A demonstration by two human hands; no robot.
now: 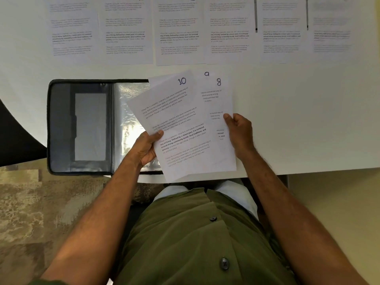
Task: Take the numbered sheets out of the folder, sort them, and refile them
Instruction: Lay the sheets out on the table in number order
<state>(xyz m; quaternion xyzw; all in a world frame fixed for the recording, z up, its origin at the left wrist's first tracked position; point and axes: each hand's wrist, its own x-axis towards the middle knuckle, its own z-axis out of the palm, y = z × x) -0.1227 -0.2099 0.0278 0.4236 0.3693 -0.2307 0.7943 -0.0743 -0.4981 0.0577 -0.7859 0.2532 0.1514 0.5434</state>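
A dark folder (80, 126) lies open on the white table (298, 120), its clear plastic sleeves (129, 112) showing on the right half. My left hand (147, 147) pinches the sheet marked 10 (174, 120), tilted and fanned out on top. My right hand (238, 132) holds the sheet marked 8 (218, 95) by its right edge. Behind it peeks a sheet marked 9 (206, 74). Along the far side lie printed sheets in a row, numbered 1 (72, 29), 2 (125, 31), 3 (178, 33), 4 (229, 31), 5 (281, 31), and one more blurred sheet (332, 29).
The table's near edge (308, 171) runs just past my hands; its left side curves away over dark floor (12, 136). Patterned carpet (41, 202) lies below. Two dark pen-like sticks (256, 15) lie between the far sheets.
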